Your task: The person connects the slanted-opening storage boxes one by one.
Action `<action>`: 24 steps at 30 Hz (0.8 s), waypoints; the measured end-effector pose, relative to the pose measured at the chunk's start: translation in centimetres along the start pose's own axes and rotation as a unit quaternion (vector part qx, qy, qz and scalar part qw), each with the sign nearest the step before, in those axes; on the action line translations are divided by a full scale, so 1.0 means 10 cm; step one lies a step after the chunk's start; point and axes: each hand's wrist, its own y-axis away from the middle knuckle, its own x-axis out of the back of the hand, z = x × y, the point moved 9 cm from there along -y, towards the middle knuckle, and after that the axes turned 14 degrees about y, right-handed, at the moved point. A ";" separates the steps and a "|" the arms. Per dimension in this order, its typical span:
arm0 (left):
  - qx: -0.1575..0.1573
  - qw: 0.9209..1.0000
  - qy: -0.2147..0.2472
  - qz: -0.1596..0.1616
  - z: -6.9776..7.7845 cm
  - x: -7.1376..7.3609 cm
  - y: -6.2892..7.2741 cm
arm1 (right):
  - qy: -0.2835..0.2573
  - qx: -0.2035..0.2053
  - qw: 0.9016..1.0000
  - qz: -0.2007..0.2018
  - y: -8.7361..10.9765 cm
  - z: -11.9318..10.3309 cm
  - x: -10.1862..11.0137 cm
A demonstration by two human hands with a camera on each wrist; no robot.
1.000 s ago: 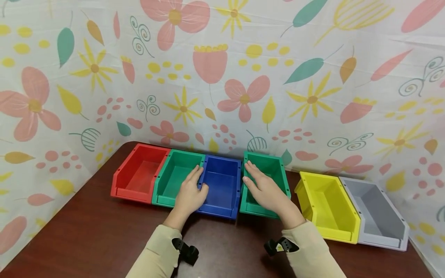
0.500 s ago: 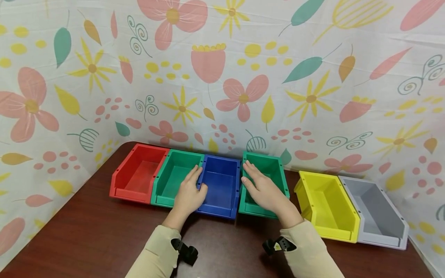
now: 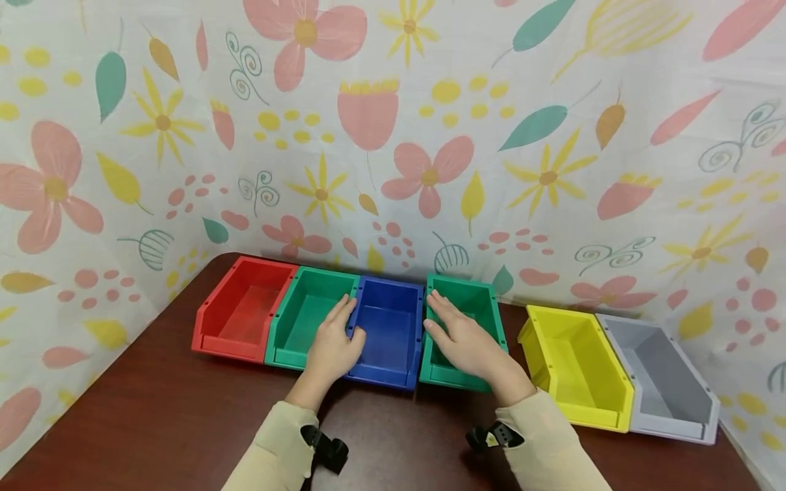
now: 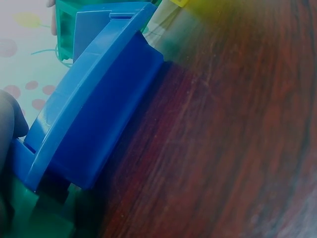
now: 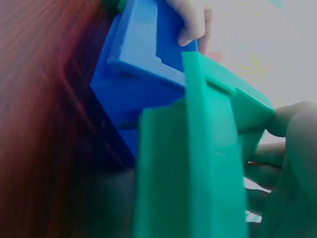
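My left hand (image 3: 334,344) rests along the shared rim of the left green bin (image 3: 303,310) and the blue bin (image 3: 388,331), its fingers mostly straight. Its thumb reaches over the blue bin's left side. With fingers extended, my right hand (image 3: 473,344) lies over the right green bin (image 3: 469,296), its finger and thumb tips at that bin's left rim. A narrow gap separates the blue bin from this green one. In the right wrist view, the green bin (image 5: 218,158) stands close before the blue bin (image 5: 133,54), partly hiding it.
A red bin (image 3: 248,307) sits at the left end of the row. Apart on the right are a yellow bin (image 3: 574,361) and a grey bin (image 3: 660,372), side by side. The dark wooden table (image 3: 153,416) meets a flowered cloth backdrop (image 3: 393,184).
The head view shifts very slightly. Both hands and all the bins keep their places relative to each other.
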 end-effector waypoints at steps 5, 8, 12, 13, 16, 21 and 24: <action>-0.001 1.000 0.002 0.003 0.00 0.00 0.01 | 0.033 0.008 0.998 -0.056 -0.03 0.04 0.06; -0.005 1.000 0.003 0.006 0.01 0.00 0.01 | 0.070 0.008 0.994 -0.088 -0.07 0.07 0.12; -0.004 1.000 0.002 0.005 -0.02 0.01 0.02 | 0.110 0.012 0.987 -0.118 -0.18 0.08 0.18; -0.005 1.000 0.002 0.006 -0.02 0.01 0.02 | 0.115 0.009 0.985 -0.126 -0.21 0.09 0.19; -0.008 1.000 0.007 0.008 -0.03 0.02 0.01 | 0.118 0.001 0.981 -0.154 -0.31 0.13 0.20; -0.014 1.000 0.018 0.008 -0.02 0.01 0.00 | 0.113 -0.019 0.973 -0.202 -0.40 0.22 0.17; -0.022 1.000 0.012 0.005 0.00 0.00 -0.01 | 0.116 -0.025 0.969 -0.218 -0.43 0.23 0.15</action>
